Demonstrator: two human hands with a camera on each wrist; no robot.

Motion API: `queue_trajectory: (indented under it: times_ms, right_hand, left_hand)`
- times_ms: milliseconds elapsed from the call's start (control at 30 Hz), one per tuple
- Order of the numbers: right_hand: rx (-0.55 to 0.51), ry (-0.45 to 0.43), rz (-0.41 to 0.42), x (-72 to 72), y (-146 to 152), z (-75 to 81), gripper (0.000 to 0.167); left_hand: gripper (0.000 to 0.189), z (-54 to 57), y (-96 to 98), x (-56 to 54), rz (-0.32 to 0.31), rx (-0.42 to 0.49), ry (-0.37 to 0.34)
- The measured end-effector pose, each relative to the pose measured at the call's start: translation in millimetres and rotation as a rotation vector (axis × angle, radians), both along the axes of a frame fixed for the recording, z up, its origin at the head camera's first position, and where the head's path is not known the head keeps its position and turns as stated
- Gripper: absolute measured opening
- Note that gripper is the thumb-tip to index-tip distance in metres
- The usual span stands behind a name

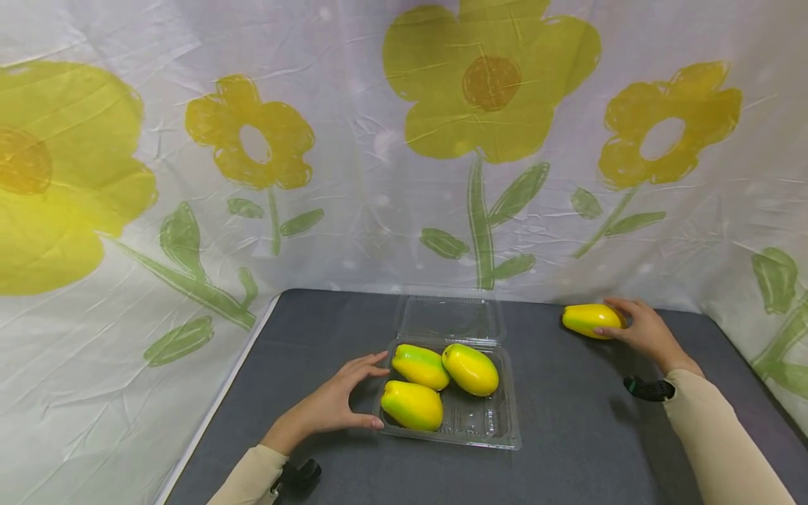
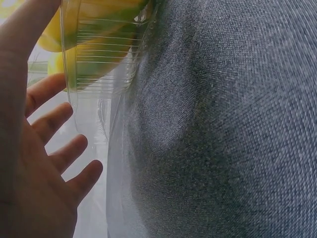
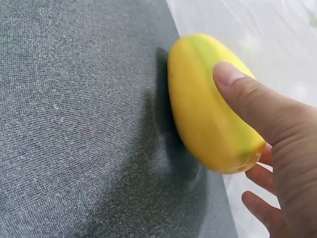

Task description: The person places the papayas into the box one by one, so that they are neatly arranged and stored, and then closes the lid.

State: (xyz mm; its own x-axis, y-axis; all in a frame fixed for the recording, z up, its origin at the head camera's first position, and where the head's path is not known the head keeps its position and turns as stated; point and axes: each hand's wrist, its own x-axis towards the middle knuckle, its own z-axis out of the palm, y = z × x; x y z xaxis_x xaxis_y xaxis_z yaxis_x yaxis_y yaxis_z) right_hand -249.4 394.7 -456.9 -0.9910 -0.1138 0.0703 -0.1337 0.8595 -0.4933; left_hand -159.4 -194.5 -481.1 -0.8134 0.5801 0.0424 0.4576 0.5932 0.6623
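Note:
At the back right of the table, my right hand (image 1: pixel 650 338) grips a yellow papaya (image 1: pixel 582 319) with green streaks. In the right wrist view the thumb (image 3: pixel 242 89) lies along that papaya's side, while the other fingers are partly hidden behind it. A clear plastic clamshell box (image 1: pixel 473 440) stands mid-table with three similar papayas in it: back left (image 1: pixel 418 366), back right (image 1: pixel 470 369) and front left (image 1: pixel 412 405). My left hand (image 1: pixel 328 403) is beside the box's left wall, thumb and fingers spread, fingertips right at the rim.
The clear lid (image 1: pixel 445 319) is folded back behind the box, toward the far table edge. A dark grey cloth covers the table (image 1: pixel 568 435). Behind it hangs a white curtain (image 1: pixel 353 231) printed with yellow flowers. Each wrist wears a black strap (image 1: pixel 647 388).

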Motion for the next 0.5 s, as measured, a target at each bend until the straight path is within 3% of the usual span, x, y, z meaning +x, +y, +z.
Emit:
queue_trajectory:
  times_ms: [233, 500]
  right_hand:
    - [-0.018, -0.043, -0.018, 0.6, 0.8, -1.7, 0.089]
    - [-0.015, -0.008, -0.026, 2.1, -0.5, -3.6, 0.083]
  left_hand:
    - [0.084, 0.2, 0.3, -0.2, 0.005, -0.005, -0.003]
    - [0.086, 1.1, 0.5, 1.2, 0.008, -0.004, -0.009]
